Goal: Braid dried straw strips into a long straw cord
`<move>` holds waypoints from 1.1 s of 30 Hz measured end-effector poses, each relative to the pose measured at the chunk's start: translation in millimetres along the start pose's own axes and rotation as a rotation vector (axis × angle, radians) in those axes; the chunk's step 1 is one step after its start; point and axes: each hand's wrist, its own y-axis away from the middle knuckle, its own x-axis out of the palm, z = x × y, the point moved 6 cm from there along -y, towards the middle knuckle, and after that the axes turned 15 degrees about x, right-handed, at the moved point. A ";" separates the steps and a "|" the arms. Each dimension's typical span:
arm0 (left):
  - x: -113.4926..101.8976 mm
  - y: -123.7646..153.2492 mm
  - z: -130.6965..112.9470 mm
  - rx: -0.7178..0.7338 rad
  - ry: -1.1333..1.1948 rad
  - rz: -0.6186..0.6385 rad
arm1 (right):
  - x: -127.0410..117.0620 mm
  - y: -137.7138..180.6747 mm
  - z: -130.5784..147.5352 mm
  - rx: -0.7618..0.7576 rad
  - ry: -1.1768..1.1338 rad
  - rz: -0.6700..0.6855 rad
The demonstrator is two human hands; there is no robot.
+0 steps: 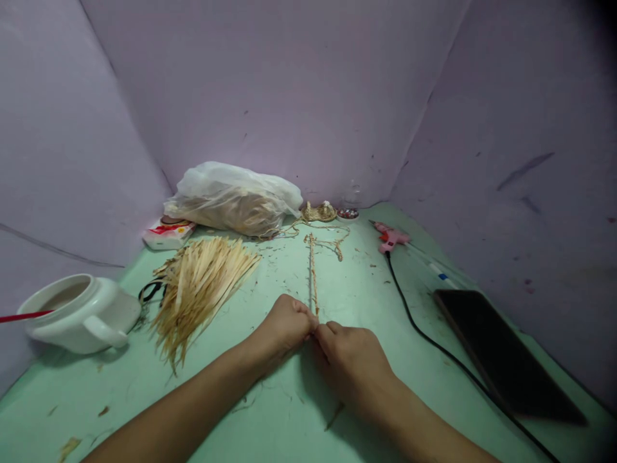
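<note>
White pot [81,312]: far left of the stick, well apart from it.
Straw pile [200,286]: left of the stick, loose pale strips fanned out on the green table [289,411].
Left hand [284,325]: fingers curled shut, pinching the stick's near end.
Stick [313,273]: thin, wound with straw cord, lying flat and pointing away from the hands.
Handling: probably very light, stiff yet easy to snap. The winding could slip, so the best hold is a pinch at the near end, right on the wrap.
Right hand [354,360]: touching the left hand, fingertips closed narrow on the same end.
Glue gun [390,238]: right of the stick's far end, apart from it.
</note>
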 end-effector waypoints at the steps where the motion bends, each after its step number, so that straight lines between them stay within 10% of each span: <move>1: -0.9 -1.4 2.1 0.013 -0.007 0.003 | 0.6 0.2 1.8 -0.020 0.015 0.014; 7: -2.5 -0.3 -1.2 0.015 0.044 0.075 | -12.8 7.1 4.0 -0.119 -0.256 0.103; 14: -8.1 -5.4 7.9 0.028 -0.034 0.093 | -30.0 -45.3 -75.2 0.499 -1.097 0.080; 21: -5.2 -18.6 8.5 0.229 -0.306 0.144 | -23.0 -139.3 -96.8 0.482 -1.021 0.026; 27: -10.2 -21.8 15.3 0.177 -0.401 0.091 | -42.6 -209.3 -94.1 0.446 -0.501 -0.216; 33: -9.6 -32.1 27.3 0.139 -0.413 0.153 | -28.6 -248.7 -68.4 0.448 -0.173 -0.084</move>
